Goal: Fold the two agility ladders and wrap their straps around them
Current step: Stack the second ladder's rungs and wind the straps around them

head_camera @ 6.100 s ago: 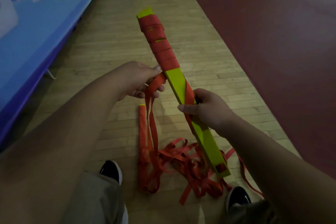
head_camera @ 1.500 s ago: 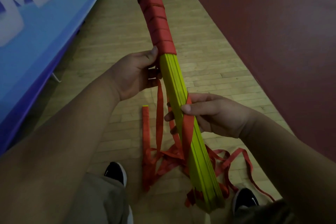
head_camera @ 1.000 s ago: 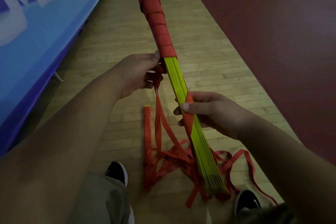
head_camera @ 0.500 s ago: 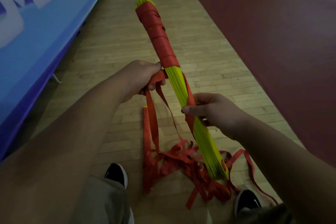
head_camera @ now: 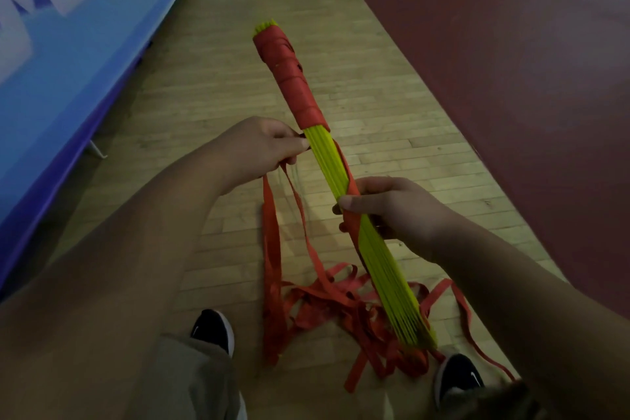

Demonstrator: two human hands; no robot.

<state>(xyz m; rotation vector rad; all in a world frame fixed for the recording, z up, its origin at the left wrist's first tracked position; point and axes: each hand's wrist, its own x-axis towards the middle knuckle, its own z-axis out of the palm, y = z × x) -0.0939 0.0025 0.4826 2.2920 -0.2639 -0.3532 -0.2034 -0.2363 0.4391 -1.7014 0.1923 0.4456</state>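
Note:
A folded agility ladder, a bundle of yellow-green rungs, slants away from me above the floor. Red strap is wound tightly round its far third. My right hand grips the bundle at its middle, thumb on a red strap that crosses the rungs. My left hand pinches the strap right beside the bundle, just below the wound part. Loose red strap hangs from there into a tangled heap on the floor. A second, strap-wrapped ladder lies on the floor under my hands.
The wooden floor runs ahead as a narrow strip. A blue padded wall borders it on the left, a dark red surface on the right. My two black shoes stand next to the strap heap.
The bundle has turned in my hands and its far end has dropped a little. My left hand has brought the strap up against the rungs below the wound part.

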